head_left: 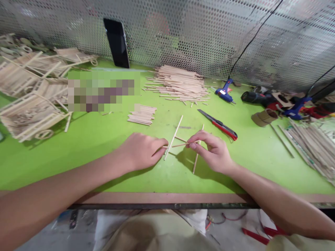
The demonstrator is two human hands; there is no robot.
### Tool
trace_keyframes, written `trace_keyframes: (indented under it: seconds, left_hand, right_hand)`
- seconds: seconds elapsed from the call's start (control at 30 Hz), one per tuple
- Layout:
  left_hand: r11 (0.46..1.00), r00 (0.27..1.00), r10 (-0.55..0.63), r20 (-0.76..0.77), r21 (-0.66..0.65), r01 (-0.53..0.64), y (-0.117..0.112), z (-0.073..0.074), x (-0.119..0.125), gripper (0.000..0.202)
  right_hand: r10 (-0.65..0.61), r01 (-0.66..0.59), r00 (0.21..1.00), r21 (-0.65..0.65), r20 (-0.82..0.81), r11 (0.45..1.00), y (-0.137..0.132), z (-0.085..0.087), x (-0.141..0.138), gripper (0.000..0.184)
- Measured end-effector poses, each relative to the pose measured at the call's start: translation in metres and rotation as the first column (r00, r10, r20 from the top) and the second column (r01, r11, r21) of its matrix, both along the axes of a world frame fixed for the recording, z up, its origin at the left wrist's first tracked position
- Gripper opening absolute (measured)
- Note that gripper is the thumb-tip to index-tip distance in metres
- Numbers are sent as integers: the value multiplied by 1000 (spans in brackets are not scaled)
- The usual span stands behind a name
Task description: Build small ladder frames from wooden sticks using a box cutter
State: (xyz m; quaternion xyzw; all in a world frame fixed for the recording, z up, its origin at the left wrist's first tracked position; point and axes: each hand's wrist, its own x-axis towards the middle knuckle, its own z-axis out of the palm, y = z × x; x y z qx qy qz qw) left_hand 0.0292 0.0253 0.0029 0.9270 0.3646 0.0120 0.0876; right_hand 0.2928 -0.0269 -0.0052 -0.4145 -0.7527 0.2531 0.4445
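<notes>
On the green table (91, 139) lie two long wooden sticks, a left stick (174, 136) and a right stick (198, 150), roughly parallel. Thin cross sticks (180, 142) span between them. My left hand (142, 150) rests knuckles-up at the left stick, fingers curled, pinching the left end of a cross stick. My right hand (213, 150) pinches the right end of the cross sticks where they meet the right stick.
A big pile of sticks (180, 83) and a small bundle (142, 115) lie behind. A red-handled cutter (218, 124), two blue glue guns (225, 91) (297, 108), a phone (117, 42) against the mesh wall, wooden cart models (34, 94) at left, more sticks (311, 143) at right.
</notes>
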Motion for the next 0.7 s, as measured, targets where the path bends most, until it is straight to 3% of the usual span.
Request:
trace_keyframes:
  seconds: [0.13, 0.2, 0.27, 0.4, 0.5, 0.6, 0.7]
  left_hand:
    - [993, 992, -107, 62, -33, 109, 16, -7, -7, 39]
    - [978, 977, -195, 86, -57, 200, 22, -11, -9, 39]
    - [964, 960, -253, 118, -55, 260, 24, -14, -10, 36]
    - [932, 916, -335, 219, -64, 356, 19, -17, -11, 31]
    - [891, 870, -380, 314, -126, 435, 15, -15, -11, 23]
    - [910, 893, -304, 333, -175, 375, 18, -12, -11, 24]
    - [965, 965, -153, 215, -180, 193, 24, -9, -11, 50]
  right_hand:
    - [-27, 25, 999, -69, -28, 997, 1, -3, 2, 16]
    - [-25, 25, 1000, -10, 10, 1000, 2, -2, 3, 13]
    - [24, -37, 995, 136, 96, 990, 5, -1, 5, 10]
    - [125, -306, 904, 415, 408, 857, 7, 3, 9, 13]
    - [121, -413, 807, 406, 578, 815, 1, 4, 6, 16]
    - [177, -451, 755, 303, 631, 840, -6, 4, 0, 15]
    - [249, -463, 739, 203, 626, 863, -10, 2, -5, 22]
